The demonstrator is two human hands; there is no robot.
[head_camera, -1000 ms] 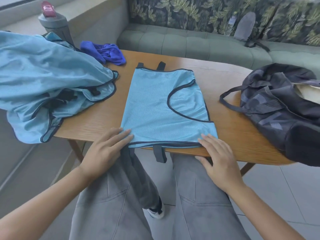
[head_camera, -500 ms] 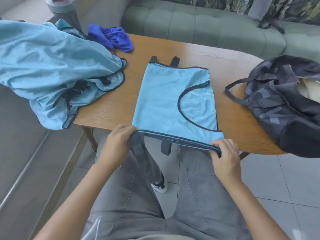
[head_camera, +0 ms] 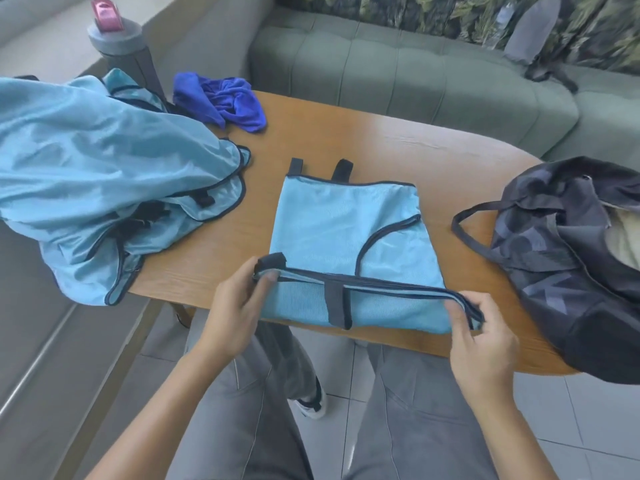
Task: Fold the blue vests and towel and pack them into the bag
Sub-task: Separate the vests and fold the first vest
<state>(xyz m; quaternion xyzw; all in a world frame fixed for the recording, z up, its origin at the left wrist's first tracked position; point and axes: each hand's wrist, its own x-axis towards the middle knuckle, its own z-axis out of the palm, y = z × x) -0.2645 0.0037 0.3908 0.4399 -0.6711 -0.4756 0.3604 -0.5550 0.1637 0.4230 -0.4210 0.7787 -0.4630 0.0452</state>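
The light-blue mesh vest with dark piping [head_camera: 332, 230] lies flat in the middle of the oval wooden table [head_camera: 433, 143], its near hem lifted and turned partway over the rest of the fabric. Your left hand [head_camera: 235, 306] pinches the hem's left corner between thumb and fingers, beside a dark strap end. Your right hand [head_camera: 481, 337] pinches the right corner the same way, fingers curled round the piped edge. A second dark strap hangs across the raised fold between your hands.

To the left, a crumpled heap of light-blue vests [head_camera: 104, 181] spills over the table's edge. Behind that heap sits a bunched royal-blue towel [head_camera: 225, 102]. On the table's right end rests the dark patterned fabric bag [head_camera: 568, 258], its mouth open and one handle looped toward the vest. A grey bottle with a pink lid [head_camera: 116, 36] stands at far left, and a green tufted sofa [head_camera: 398, 74] runs behind the table.
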